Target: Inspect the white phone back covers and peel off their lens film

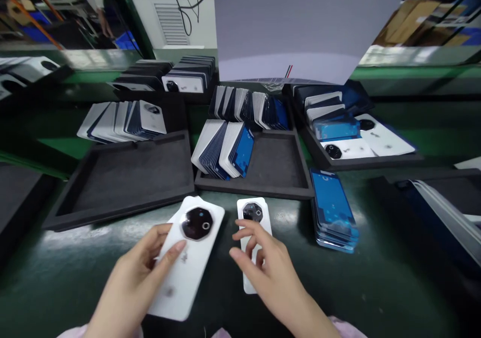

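My left hand (137, 273) grips a white phone back cover (184, 278) with a dark octagonal camera window, thumb on its face. A second white edge shows behind its upper left side; how many covers lie under it I cannot tell. My right hand (268, 263) hangs over another white back cover (246, 278) on the dark green table, its fingers apart and curved. Whether these fingertips touch that cover is unclear. To the right lies a stack of blue-filmed covers (332, 208), fanned slightly toward me.
A black foam tray (278, 190) ahead holds rows of leaning white and blue covers. Another tray (124, 210) at left has covers along its back. A third tray (338, 165) stands at right rear. A dark tray (398, 258) borders the right. A large white panel (289, 27) hangs overhead.
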The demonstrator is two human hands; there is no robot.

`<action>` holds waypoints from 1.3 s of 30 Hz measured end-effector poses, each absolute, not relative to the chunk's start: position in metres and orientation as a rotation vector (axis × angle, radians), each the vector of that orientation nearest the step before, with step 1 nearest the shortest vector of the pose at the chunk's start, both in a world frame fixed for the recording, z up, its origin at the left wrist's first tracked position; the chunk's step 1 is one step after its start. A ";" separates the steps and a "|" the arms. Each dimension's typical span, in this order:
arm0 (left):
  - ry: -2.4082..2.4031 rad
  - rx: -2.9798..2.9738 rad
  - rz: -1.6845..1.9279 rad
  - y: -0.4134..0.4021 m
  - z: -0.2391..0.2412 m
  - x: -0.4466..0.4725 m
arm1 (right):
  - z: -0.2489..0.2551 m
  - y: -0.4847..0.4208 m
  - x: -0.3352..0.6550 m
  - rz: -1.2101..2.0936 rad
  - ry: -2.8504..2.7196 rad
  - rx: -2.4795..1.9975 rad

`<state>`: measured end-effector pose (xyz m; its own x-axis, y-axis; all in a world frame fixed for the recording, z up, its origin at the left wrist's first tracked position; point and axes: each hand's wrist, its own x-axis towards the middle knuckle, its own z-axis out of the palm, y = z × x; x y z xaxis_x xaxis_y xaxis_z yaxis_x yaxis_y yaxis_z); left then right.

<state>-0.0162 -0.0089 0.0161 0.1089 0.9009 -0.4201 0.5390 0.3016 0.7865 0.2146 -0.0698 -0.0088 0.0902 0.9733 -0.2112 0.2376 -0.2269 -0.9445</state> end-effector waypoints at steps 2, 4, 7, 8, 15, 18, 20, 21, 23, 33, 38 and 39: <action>1.340 1.087 0.530 -0.015 0.025 0.004 | -0.007 -0.073 0.209 1.336 -1.169 -1.457; 1.135 0.922 0.542 -0.019 0.028 0.022 | -0.006 -0.075 0.208 1.428 -1.065 -1.361; 1.032 0.835 0.552 -0.020 0.026 0.038 | -0.004 -0.076 0.210 1.526 -0.863 -1.275; 1.037 0.837 0.555 -0.020 0.025 0.040 | -0.003 -0.077 0.211 1.563 -0.818 -1.256; 1.110 0.788 0.530 -0.017 0.021 0.037 | -0.002 -0.080 0.214 1.684 -0.797 -1.259; 1.092 0.744 0.530 -0.020 0.021 0.038 | -0.003 -0.079 0.215 1.700 -0.807 -1.275; 1.089 0.723 0.528 -0.022 0.020 0.039 | -0.005 -0.078 0.214 1.701 -0.847 -1.306; 1.096 0.729 0.532 -0.022 0.020 0.039 | -0.006 -0.079 0.214 1.655 -0.896 -1.333; 1.119 0.760 0.532 -0.023 0.018 0.039 | -0.011 -0.079 0.212 1.361 -1.077 -1.436; 1.024 1.127 0.471 -0.024 0.008 0.036 | -0.013 -0.075 0.220 0.570 -1.441 -1.506; 1.108 1.074 0.415 -0.027 0.003 0.034 | -0.001 -0.085 0.210 0.167 -1.280 -1.428; 1.124 1.078 0.432 -0.028 0.003 0.033 | 0.004 -0.087 0.205 0.169 -1.546 -1.337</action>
